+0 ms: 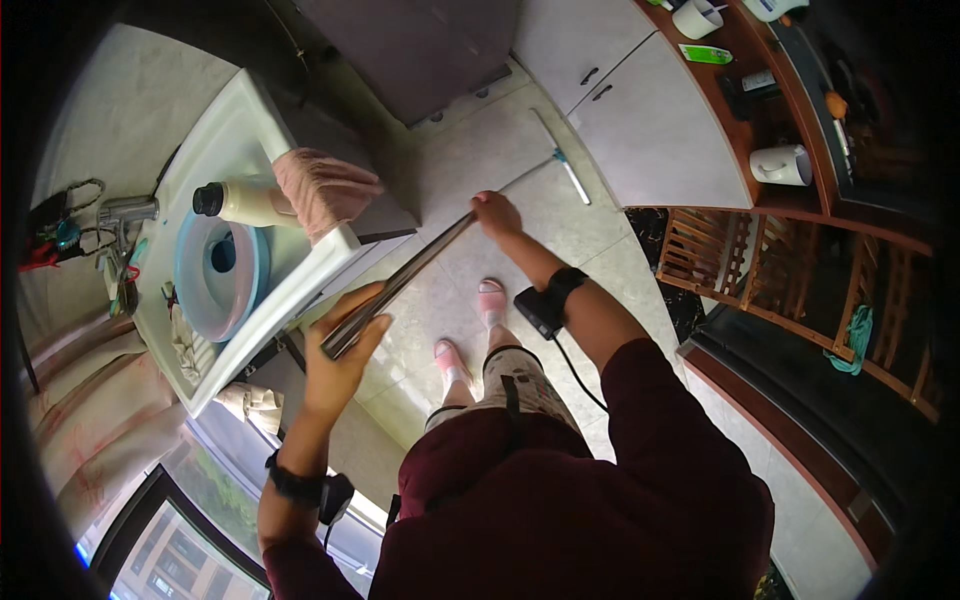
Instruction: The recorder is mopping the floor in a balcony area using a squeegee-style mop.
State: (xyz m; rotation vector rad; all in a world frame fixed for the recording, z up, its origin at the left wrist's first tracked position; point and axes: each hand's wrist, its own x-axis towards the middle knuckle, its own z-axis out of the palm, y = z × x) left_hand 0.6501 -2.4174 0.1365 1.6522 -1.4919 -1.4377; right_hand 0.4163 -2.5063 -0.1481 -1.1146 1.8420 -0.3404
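Observation:
A long-handled floor squeegee [425,258] runs slantwise from my body toward the far floor. Its wide, thin head [572,178] lies on the tiles by the grey cabinet, with a small blue-green joint in the middle. My left hand [343,350] is wrapped around the near end of the pole, beside the white sink's edge. Farther along, my right hand [497,214] closes on the same pole from above. The pole thins out beyond my right hand. Both forearms carry black straps with small devices.
At left, the white sink [270,325] holds a blue basin [262,262] and a cream bottle [250,203]; a pink towel [322,190] drapes its corner. Grey cabinets [655,120] and a wooden rack [760,258] stand right. My pink slippers [491,293] are on the tiles.

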